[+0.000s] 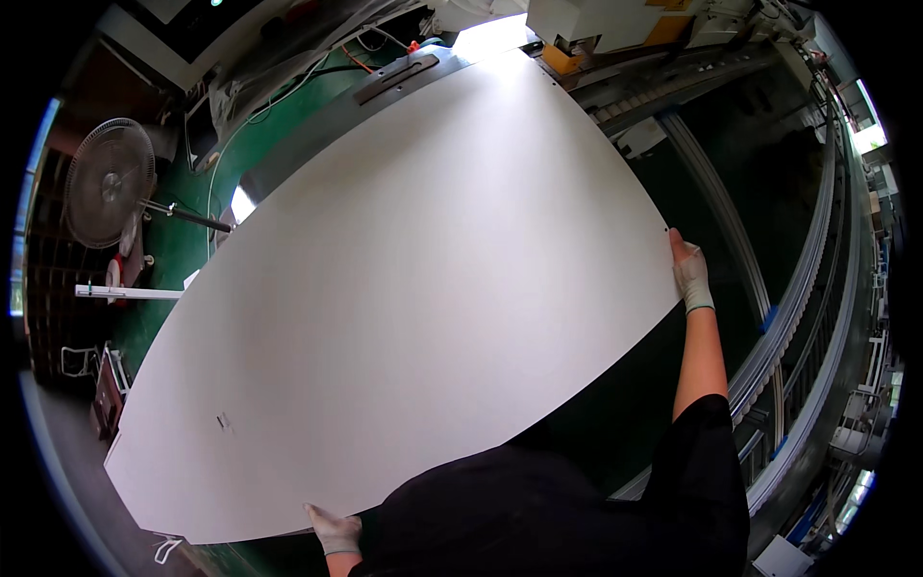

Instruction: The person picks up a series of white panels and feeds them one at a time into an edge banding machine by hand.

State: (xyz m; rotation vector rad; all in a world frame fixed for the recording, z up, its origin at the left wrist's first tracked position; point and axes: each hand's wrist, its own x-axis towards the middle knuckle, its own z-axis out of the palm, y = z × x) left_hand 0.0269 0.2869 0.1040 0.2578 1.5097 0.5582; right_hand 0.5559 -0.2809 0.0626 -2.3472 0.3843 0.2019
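Observation:
A large white panel point(385, 308) fills the middle of the view, its outline bent by the lens. A small dark mark shows on its face at the lower left. My left hand point(334, 530), in a pale glove, is closed on the near edge, thumb on top and fingers hidden beneath. Toward the right corner, my gloved right hand point(690, 272) grips the side edge, arm stretched forward. Its fingers are partly out of sight behind the panel.
At the left stands a round caged fan point(111, 183) on the green floor point(178, 255). Metal roller rails point(803, 317) curve along the right side. Beyond the panel's far edge is a grey machine surface point(298, 144) with a dark slotted plate point(395, 79). Cables trail near it.

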